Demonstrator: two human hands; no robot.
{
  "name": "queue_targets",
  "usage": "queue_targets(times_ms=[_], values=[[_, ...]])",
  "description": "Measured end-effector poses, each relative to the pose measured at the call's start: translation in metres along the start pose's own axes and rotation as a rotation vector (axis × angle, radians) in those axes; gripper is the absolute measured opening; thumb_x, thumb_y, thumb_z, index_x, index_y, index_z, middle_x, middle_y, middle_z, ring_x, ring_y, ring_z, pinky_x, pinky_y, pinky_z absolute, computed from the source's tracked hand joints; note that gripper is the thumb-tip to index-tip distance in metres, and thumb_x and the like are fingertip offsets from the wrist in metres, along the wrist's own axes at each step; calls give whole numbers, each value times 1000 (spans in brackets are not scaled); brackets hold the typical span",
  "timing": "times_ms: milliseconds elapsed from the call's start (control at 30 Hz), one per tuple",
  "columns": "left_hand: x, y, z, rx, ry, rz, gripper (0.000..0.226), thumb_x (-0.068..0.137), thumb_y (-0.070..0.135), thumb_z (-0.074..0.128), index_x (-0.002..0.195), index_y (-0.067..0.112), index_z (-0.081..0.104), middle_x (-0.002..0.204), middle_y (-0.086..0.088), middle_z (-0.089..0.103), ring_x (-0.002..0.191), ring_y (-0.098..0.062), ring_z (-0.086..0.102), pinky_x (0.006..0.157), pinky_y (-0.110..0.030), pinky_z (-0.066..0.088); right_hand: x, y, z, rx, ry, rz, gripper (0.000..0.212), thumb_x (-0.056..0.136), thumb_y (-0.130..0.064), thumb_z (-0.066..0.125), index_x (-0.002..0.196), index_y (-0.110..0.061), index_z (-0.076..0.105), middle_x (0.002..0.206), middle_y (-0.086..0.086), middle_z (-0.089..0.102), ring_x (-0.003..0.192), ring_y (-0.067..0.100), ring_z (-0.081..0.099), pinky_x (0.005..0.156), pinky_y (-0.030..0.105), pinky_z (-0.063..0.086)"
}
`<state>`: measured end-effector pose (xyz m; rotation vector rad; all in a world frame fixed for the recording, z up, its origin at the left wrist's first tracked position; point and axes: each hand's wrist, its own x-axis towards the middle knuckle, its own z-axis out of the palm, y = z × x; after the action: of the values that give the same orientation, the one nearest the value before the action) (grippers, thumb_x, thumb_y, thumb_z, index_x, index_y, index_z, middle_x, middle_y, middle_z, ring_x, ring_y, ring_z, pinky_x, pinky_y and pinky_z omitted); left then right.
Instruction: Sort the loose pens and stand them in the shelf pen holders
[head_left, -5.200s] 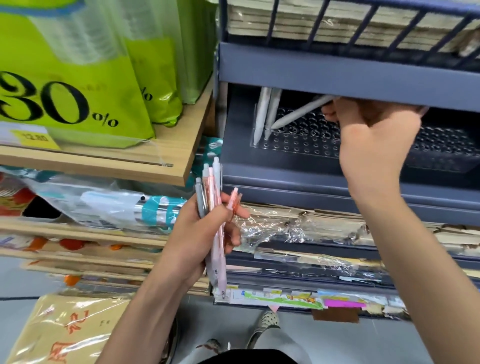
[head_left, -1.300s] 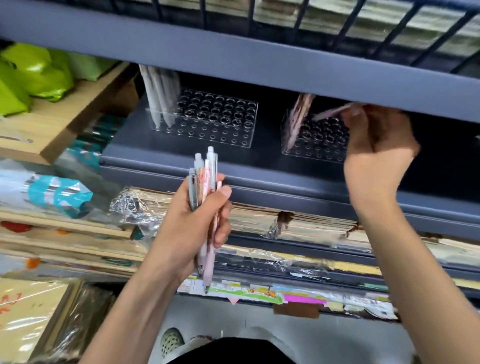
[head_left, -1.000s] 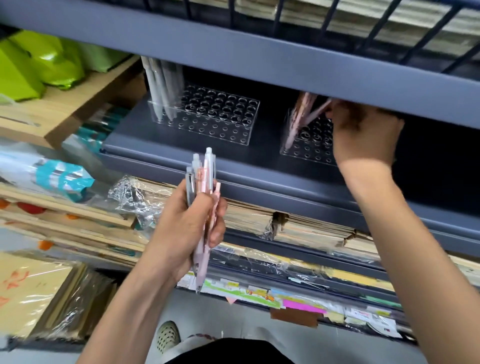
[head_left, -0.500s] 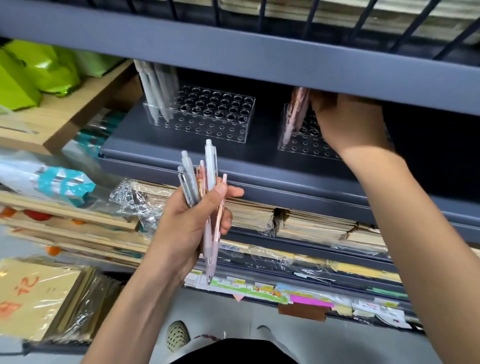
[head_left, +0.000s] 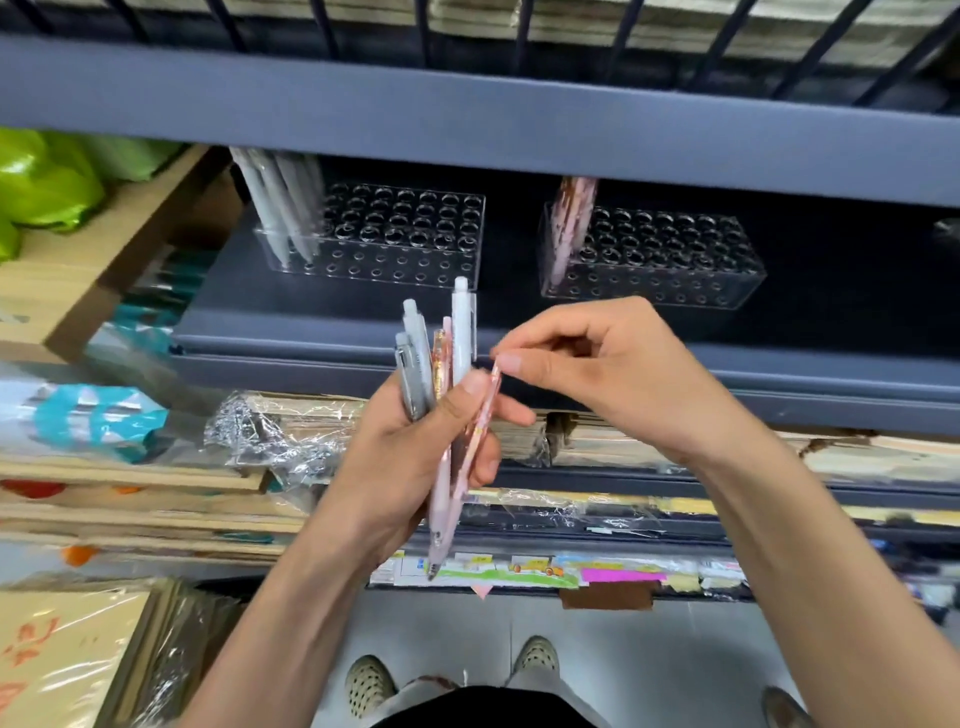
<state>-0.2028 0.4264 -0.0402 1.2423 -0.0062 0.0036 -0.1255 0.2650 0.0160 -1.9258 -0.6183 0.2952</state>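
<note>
My left hand (head_left: 415, 457) grips a bunch of pens (head_left: 439, 374), grey, white and pink, tips down. My right hand (head_left: 597, 374) pinches the top of one pink pen (head_left: 480, 421) that still lies in the bunch against my left thumb. On the dark shelf (head_left: 363, 322) behind stand two clear pen holders. The left holder (head_left: 410, 244) has several white pens (head_left: 275, 208) at its left end. The right holder (head_left: 670, 260) has a few pink pens (head_left: 569, 223) at its left end. Most holes in both are bare.
A grey shelf beam (head_left: 467, 119) overhangs the holders closely. Green bags (head_left: 41, 182) sit on a wooden shelf at left. Wrapped paper stacks (head_left: 291, 431) fill the shelves below. My shoes (head_left: 369, 686) stand on the grey floor.
My right hand has left the right holder, where a pink pen now stands, and come down to the bunch, pinching a pink pen's top. My left hand barely moved.
</note>
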Motion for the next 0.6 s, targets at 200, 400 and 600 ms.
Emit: queue_targets(times_ms=[200,400,600], values=[[4,-4,7,-34,-63,-42,24,92,37,57,85,22,75,90,-16,75,51,-23,64,47,-28,51,-8,11,-9,174,47,32,5,87,-11,69,84,-11,73,71,2,64,62,6,54,56,20,46],[7,-7,11,56,-37,-83,43,98,26,54,104,-15,47,54,-2,63,37,-15,46,39,-22,38,-14,19,-28,427,357,23,10,92,-9,57,89,-12,66,76,6,67,58,18,59,48,26,46],[13,-5,21,72,-11,-34,44,96,27,55,102,-16,47,52,1,61,38,-14,42,40,-22,36,-23,27,-18,537,251,72,23,83,-11,68,102,0,64,85,15,73,68,24,67,62,29,55]])
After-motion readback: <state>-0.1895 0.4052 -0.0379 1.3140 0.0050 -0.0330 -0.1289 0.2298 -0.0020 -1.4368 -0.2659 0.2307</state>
